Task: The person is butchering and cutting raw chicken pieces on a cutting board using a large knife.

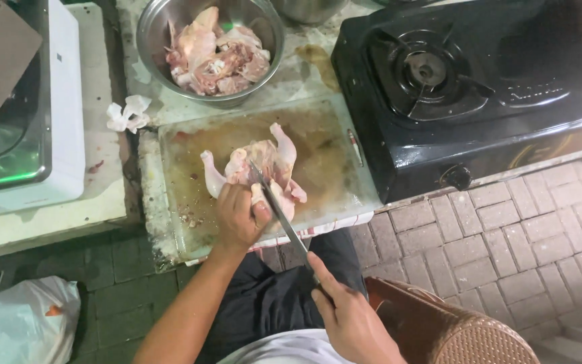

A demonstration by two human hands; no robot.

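We work at a low counter (48, 222) over grey brick paving (540, 229), beside a black gas stove (479, 87). A steel bowl of cut chicken (211, 50) keeps finished pieces apart. On the stained translucent cutting board (190, 155), our left hand (239, 217) clenches the raw plucked chicken (264, 165) steady; our right hand (351, 320) grasps the long knife (279, 212), blade on the meat.

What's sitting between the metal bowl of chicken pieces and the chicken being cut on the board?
In the head view, only bare surface: a strip of stained counter and the wet near edge of the cutting board separate the metal bowl from the raw chicken.
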